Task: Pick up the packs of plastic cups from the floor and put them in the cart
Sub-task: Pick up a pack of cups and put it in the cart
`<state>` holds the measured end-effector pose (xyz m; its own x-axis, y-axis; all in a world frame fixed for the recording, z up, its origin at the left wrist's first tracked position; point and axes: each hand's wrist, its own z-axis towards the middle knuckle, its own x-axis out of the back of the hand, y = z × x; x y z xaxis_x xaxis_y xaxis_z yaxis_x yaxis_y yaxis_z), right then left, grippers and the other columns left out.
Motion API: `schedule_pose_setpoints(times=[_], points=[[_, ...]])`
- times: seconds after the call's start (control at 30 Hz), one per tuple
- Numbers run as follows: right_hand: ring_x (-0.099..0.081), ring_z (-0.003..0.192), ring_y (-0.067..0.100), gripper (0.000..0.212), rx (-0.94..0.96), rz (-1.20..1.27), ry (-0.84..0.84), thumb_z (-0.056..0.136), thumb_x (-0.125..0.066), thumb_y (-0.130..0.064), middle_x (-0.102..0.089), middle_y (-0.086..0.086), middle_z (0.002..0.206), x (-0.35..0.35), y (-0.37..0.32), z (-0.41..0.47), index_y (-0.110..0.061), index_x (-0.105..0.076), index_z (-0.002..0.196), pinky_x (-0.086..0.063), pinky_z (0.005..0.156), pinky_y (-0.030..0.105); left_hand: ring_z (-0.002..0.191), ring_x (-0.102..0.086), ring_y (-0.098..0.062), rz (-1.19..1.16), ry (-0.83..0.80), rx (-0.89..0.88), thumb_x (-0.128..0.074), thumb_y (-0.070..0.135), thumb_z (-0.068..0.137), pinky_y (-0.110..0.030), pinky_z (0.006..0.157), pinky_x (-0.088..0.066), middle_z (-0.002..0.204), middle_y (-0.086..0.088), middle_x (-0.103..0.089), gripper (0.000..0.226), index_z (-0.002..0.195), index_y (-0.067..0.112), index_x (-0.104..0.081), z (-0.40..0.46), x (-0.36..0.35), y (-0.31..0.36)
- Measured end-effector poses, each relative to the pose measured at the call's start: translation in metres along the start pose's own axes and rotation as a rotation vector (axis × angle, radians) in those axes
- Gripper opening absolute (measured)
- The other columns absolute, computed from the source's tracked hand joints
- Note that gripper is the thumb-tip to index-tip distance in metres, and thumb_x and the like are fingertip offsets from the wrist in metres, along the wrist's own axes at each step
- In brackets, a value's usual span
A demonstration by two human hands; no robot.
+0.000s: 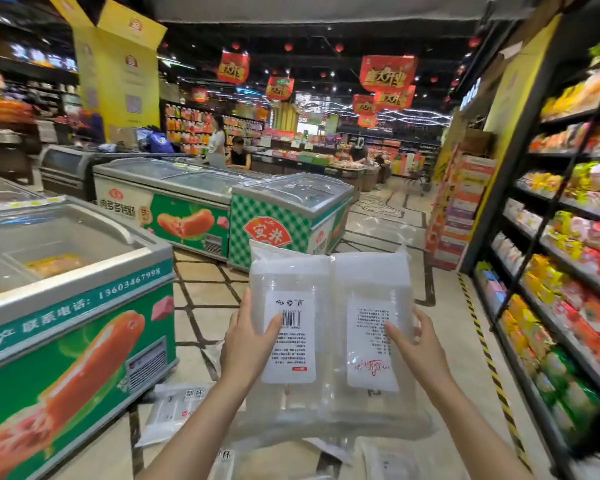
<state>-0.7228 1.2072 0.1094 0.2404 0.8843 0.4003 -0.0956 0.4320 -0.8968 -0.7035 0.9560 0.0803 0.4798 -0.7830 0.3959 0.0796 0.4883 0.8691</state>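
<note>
A freezer (66, 306) walls the left, shelves (568, 271) the right. The tiled floor (388, 216) between lies open ahead. More packs (174, 410) litter the floor below.

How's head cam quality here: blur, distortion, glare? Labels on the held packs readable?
Head view: strong wide-angle bending, with the shelves on the right leaning and the freezer on the left bowed. Edges smear with motion blur, bottom right worst. Centre is sharp: the barcode label on the left pack is crisp, its small print not legible. Soft glare on the freezer lids; ceiling lights bloom. Left hand and right hand evenly lit.
</note>
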Motion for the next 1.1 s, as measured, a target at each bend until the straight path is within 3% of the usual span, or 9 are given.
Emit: schedule_pose_setpoints(times=[0.13,0.3,0.4,0.6,0.83,0.97,1.1], points=[[-0.05,0.099,0.014,0.066,-0.033,-0.016,0.152,0.086,-0.064,-0.033,-0.054,0.007,0.127,0.035,0.001,-0.021,-0.018,-0.032,0.142,-0.045,0.083,0.031,0.119,-0.05,-0.028,-0.074,-0.098,-0.041,-0.058,0.047,0.084,-0.04,0.092,-0.044,0.136,-0.002,-0.049,0.072,0.144,0.029,-0.022,-0.002,-0.026,0.023],[-0.056,0.107,0.016,0.067,-0.083,-0.042,0.4,0.082,-0.068,-0.038,-0.055,-0.001,0.129,0.065,-0.003,-0.061,-0.018,-0.037,0.138,-0.048,0.092,0.039,0.113,-0.054,-0.029,-0.148,-0.262,-0.118,-0.059,0.048,0.084,-0.037,0.084,-0.044,0.131,-0.006,-0.052,0.067,0.137,0.022,-0.027,-0.004,-0.041,0.049],[-0.054,0.106,0.016,0.06,-0.131,-0.045,0.55,0.084,-0.066,-0.034,-0.053,-0.004,0.117,0.073,-0.012,-0.098,-0.016,-0.04,0.136,-0.046,0.094,0.039,0.121,-0.048,-0.028,-0.159,-0.36,-0.234,-0.058,0.047,0.085,-0.035,0.089,-0.038,0.137,-0.006,-0.048,0.068,0.139,0.019,-0.028,-0.011,-0.039,0.065],[-0.053,0.117,0.023,0.06,-0.24,-0.128,0.856,0.084,-0.066,-0.033,-0.054,0.003,0.129,0.083,-0.029,-0.196,-0.015,-0.041,0.136,-0.044,0.096,0.038,0.129,-0.036,-0.023,-0.206,-0.547,-0.458,-0.055,0.054,0.084,-0.041,0.1,-0.035,0.142,-0.005,-0.036,0.072,0.142,0.019,-0.03,-0.046,-0.044,0.082],[-0.05,0.12,0.021,0.061,-0.383,-0.196,1.209,0.085,-0.066,-0.032,-0.052,0.004,0.133,0.113,-0.046,-0.36,-0.015,-0.04,0.137,-0.038,0.089,0.028,0.123,-0.042,-0.022,-0.37,-0.862,-0.583,-0.059,0.049,0.084,-0.038,0.094,-0.038,0.134,-0.005,-0.045,0.064,0.136,0.017,-0.039,-0.173,-0.054,0.117],[-0.052,0.11,0.015,0.061,-0.462,-0.261,1.429,0.084,-0.067,-0.031,-0.054,0.002,0.126,0.123,-0.06,-0.467,-0.015,-0.041,0.136,-0.039,0.087,0.027,0.122,-0.047,-0.026,-0.513,-1.088,-0.676,-0.059,0.052,0.078,-0.045,0.1,-0.041,0.131,-0.009,-0.05,0.07,0.134,0.014,-0.042,-0.266,-0.04,0.14],[-0.051,0.102,0.013,0.056,-0.52,-0.307,1.632,0.084,-0.067,-0.026,-0.056,0.004,0.123,0.123,-0.087,-0.574,-0.013,-0.043,0.133,-0.045,0.093,0.034,0.128,-0.043,-0.026,-0.619,-1.306,-0.692,-0.062,0.051,0.078,-0.046,0.102,-0.039,0.142,-0.009,-0.043,0.084,0.143,0.013,-0.026,-0.367,-0.007,0.166]])
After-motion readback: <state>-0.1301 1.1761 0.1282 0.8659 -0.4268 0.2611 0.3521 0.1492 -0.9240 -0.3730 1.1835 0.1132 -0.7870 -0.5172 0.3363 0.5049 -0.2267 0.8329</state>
